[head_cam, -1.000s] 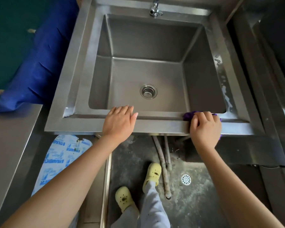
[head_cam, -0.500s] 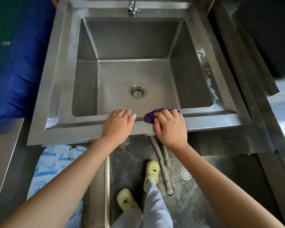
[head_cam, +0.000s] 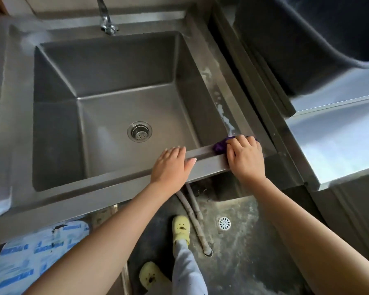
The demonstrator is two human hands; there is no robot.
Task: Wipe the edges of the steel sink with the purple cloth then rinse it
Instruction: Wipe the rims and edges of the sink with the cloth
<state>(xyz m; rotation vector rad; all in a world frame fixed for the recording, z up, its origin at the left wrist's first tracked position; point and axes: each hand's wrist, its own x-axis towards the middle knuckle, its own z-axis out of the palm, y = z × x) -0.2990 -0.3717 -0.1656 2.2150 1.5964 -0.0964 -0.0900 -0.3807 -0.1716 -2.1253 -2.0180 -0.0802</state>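
The steel sink [head_cam: 17, 124] fills the middle of the view, with its faucet [head_cam: 107, 24] at the back and its drain [head_cam: 139, 131] in the basin floor. My right hand [head_cam: 246, 158] holds the purple cloth [head_cam: 219, 145] down on the front rim near the front right corner, fingers bent over it so most of the cloth is hidden. My left hand [head_cam: 170, 165] rests flat on the front rim, a little left of the cloth. White wet streaks [head_cam: 224, 116] run along the right rim.
A steel counter [head_cam: 339, 150] adjoins the sink on the right, with a dark tub [head_cam: 307, 43] behind it. Below the rim are grey hoses [head_cam: 195, 218], a floor drain [head_cam: 224, 223], my feet in yellow clogs [head_cam: 180, 227] and a blue-printed sack [head_cam: 36, 256].
My right hand slid the cloth left along the front rim toward my left hand, then back right to the front right corner. My left hand stayed on the rim.
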